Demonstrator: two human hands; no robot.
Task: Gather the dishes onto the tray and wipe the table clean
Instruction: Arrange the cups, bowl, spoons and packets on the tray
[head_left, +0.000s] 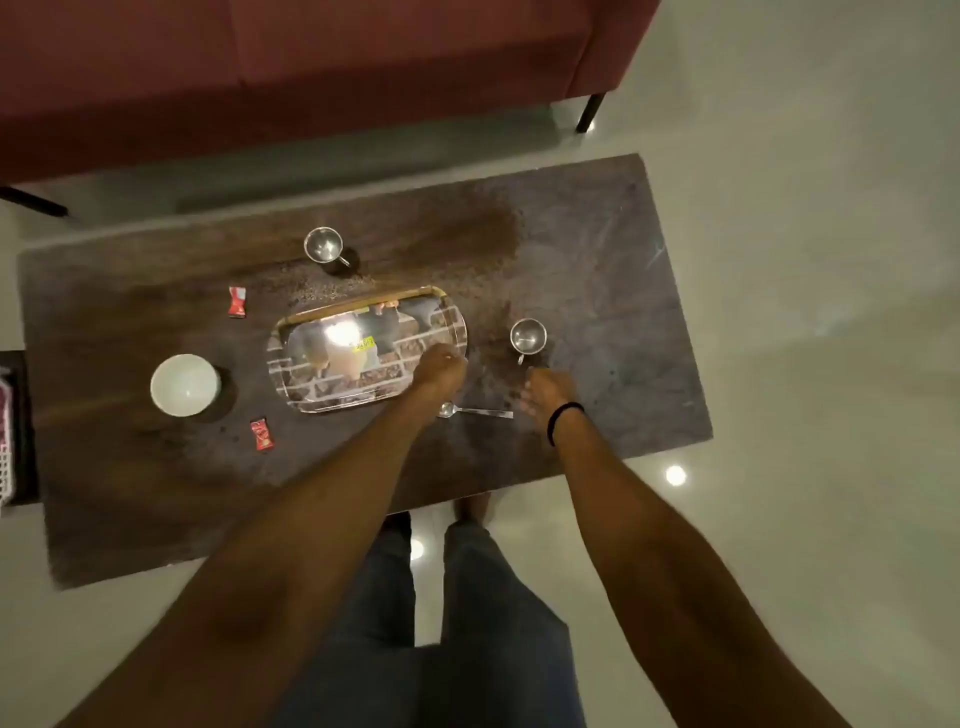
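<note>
A shiny patterned tray (311, 387) lies flat in the middle of the dark wooden table (623, 312). My left hand (441, 366) rests on its near right corner, fingers curled on the rim. My right hand (550, 389) hovers with fingers apart and holds nothing, just below a steel cup (528, 335) and beside a spoon (475, 411) that lies on the table between my hands. A second steel cup (324, 245) stands behind the tray. To the tray's left sits a white bowl (184, 384). Brown crumbs and smears cover the tabletop around the tray.
Two red wrappers lie on the table, one (237, 301) at the tray's far left and one (262, 434) near the bowl. A red sofa (311, 67) runs along the far side. A white basket (5, 457) shows at the left edge. My legs stand at the table's near edge.
</note>
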